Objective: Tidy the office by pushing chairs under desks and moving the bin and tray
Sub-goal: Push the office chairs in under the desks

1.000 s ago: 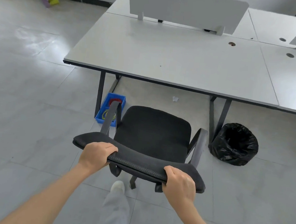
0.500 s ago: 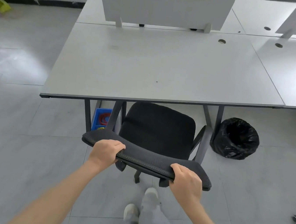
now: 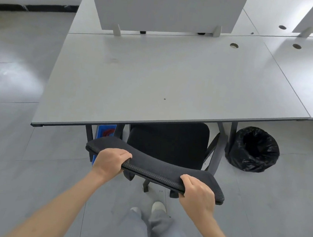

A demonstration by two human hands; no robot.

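Both hands, the left hand (image 3: pixel 111 161) and right hand (image 3: pixel 197 195), have their grip curled over the mesh top of the black chair (image 3: pixel 168 146), whose padded seat sits partly under the near edge of the smooth grey surface (image 3: pixel 155 83). A round bin (image 3: pixel 253 149) lined with crinkled black plastic stands on open tiled floor just right of the desk leg, and a blue tray (image 3: pixel 106 130) lies beneath the surface at the left.

Both hands — left hand (image 3: pixel 111 161), right hand (image 3: pixel 197 195) — grip the black chair (image 3: pixel 168 144) backrest top; seat partly under grey desk (image 3: pixel 156 79) (bin (image 3: pixel 253 149) just right).
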